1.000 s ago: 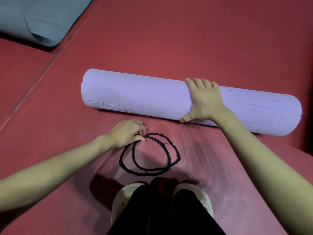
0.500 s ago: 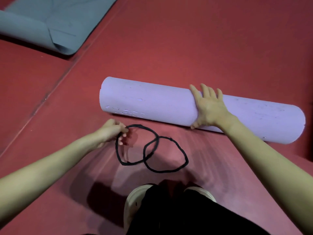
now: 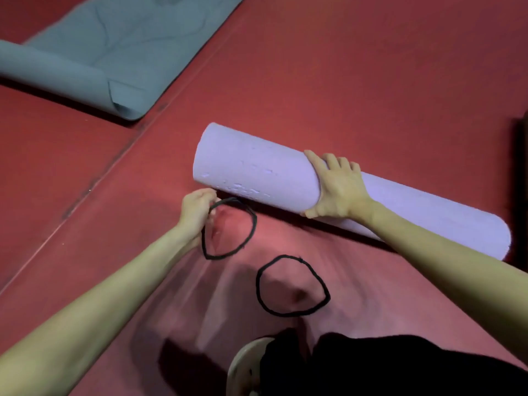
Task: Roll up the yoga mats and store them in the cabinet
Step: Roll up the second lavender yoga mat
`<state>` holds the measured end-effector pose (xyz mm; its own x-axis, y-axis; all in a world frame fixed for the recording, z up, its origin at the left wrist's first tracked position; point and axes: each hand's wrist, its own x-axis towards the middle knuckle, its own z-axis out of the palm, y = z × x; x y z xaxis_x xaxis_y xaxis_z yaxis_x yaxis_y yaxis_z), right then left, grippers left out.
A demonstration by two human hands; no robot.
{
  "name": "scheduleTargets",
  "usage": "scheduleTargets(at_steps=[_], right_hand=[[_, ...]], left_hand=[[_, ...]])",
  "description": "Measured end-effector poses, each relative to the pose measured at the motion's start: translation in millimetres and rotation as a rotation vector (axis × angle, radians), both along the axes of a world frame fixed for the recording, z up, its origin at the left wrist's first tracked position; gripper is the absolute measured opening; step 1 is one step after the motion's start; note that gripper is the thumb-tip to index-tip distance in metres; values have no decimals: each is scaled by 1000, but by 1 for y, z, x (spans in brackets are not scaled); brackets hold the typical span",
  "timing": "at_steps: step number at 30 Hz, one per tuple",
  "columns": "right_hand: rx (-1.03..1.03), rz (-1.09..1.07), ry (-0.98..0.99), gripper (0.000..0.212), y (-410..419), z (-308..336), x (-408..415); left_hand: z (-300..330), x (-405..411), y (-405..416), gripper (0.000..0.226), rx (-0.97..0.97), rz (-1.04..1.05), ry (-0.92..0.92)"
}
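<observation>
A rolled-up lilac yoga mat [image 3: 257, 170] lies across the red floor, its left end raised a little. My right hand [image 3: 337, 188] grips around the roll near its middle. My left hand [image 3: 197, 208] pinches a black elastic loop [image 3: 251, 224] and holds it just below the roll's left end. A second black loop [image 3: 258, 284] lies flat on the floor nearer to me. A grey-blue yoga mat [image 3: 120, 44] lies at the upper left, partly rolled at its near end.
Red floor mats [image 3: 371, 81] cover the ground, with a seam [image 3: 94, 178] running diagonally at the left. My pale shoe [image 3: 245, 367] and black trouser legs [image 3: 385, 367] fill the bottom edge. A dark object [image 3: 521, 167] stands at the right edge.
My left hand lifted one black loop away from the other and carried it up toward the roll's left end. The right hand tilted the roll, raising that end.
</observation>
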<state>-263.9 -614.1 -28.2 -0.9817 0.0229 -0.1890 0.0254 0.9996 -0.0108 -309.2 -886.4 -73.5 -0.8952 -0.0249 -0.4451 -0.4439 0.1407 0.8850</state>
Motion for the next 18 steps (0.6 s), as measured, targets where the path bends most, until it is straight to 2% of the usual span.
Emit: scheduleTargets(at_steps=[2, 5, 9, 14, 18], right_hand=[[-66, -54, 67, 135, 12, 28, -2], [-180, -134, 186, 134, 29, 70, -2], [-306, -218, 292, 130, 51, 127, 8], [-397, -326, 422, 115, 84, 183, 28], [-457, -411, 525, 119, 102, 205, 39]], left_hand=[[30, -16, 16, 19, 198, 30, -10], [86, -35, 48, 25, 424, -52, -9], [160, -47, 91, 47, 469, -225, 117], [247, -61, 139, 41, 486, -462, 312], [301, -64, 179, 49, 458, -564, 423]])
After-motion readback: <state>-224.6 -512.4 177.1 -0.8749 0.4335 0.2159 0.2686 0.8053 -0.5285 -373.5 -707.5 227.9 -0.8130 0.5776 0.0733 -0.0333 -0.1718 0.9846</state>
